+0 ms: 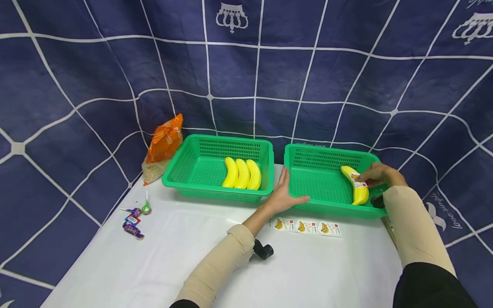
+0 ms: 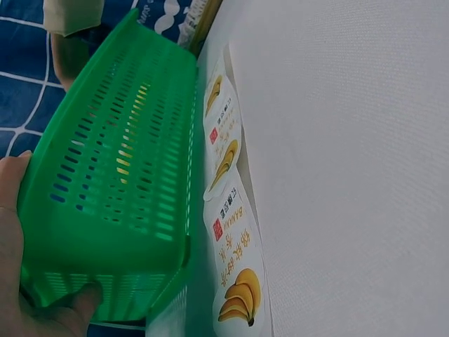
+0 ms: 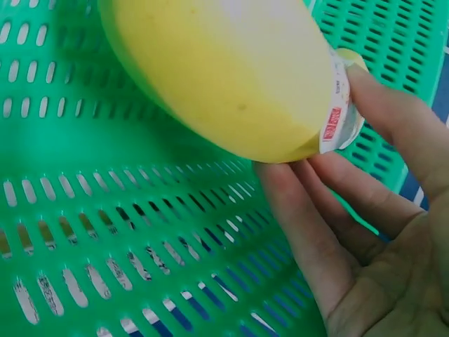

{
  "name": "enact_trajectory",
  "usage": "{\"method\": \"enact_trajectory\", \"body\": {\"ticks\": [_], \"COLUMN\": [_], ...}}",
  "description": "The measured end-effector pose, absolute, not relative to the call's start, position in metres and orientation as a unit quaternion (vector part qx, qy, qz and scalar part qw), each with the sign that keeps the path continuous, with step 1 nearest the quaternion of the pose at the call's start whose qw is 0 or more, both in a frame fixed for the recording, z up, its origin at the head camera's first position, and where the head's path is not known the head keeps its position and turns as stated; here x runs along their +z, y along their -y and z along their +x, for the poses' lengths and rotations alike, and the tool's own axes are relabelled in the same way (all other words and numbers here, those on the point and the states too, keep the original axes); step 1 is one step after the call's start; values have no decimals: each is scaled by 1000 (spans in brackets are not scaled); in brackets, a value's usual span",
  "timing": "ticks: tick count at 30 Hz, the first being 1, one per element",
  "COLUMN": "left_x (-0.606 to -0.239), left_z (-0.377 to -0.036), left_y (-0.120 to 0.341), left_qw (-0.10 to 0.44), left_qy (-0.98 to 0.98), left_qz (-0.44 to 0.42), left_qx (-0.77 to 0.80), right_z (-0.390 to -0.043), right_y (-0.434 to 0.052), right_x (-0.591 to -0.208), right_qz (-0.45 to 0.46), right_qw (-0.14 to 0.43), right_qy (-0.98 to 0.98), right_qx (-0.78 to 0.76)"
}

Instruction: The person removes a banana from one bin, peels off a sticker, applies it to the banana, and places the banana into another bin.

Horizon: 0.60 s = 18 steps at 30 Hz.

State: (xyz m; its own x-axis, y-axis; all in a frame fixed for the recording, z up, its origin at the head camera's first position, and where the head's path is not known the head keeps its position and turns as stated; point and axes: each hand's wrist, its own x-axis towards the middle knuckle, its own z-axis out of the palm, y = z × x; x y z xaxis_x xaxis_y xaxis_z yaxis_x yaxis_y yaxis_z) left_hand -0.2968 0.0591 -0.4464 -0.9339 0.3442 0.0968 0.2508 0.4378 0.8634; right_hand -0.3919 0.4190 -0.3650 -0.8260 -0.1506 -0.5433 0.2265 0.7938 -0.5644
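Note:
A yellow banana (image 1: 360, 190) (image 3: 224, 77) lies at the right end of the right green basket (image 1: 327, 209) (image 3: 105, 210). My right hand (image 1: 375, 173) (image 3: 379, 239) holds it, fingers beneath and thumb pressing a small label sticker (image 3: 340, 116) on its side. With straight fingers, my left hand (image 1: 283, 194) (image 2: 14, 232) braces that basket's front left corner (image 2: 119, 175), thumb along the front wall. A strip of banana stickers (image 1: 304, 226) (image 2: 235, 239) lies on the white table just before the basket.
The left green basket (image 1: 200, 188) holds three bananas (image 1: 242, 173) side by side. An orange snack bag (image 1: 163, 143) leans behind it at the left. Several wrapped candies (image 1: 135, 220) lie near the table's left edge. A blue cloth backdrop surrounds the table.

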Motion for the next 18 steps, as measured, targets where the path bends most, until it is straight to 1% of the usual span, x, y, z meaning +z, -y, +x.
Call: {"method": "enact_trajectory", "body": {"ticks": [8, 15, 18], "left_x": [-449, -447, -445], "left_z": [-294, -295, -297], "left_y": [-63, -62, -61], "left_qw": [48, 31, 28], "left_qy": [-850, -858, -859], "left_qz": [178, 179, 181], "left_qx": [493, 480, 478], "right_z": [-388, -391, -392], "right_y": [-414, -410, -407], "right_x": [-378, -383, -382], "right_qz": [43, 51, 61], "right_qw": [271, 255, 244], "right_qy": [-927, -947, -949], "right_qx": [-254, -191, -188]}}
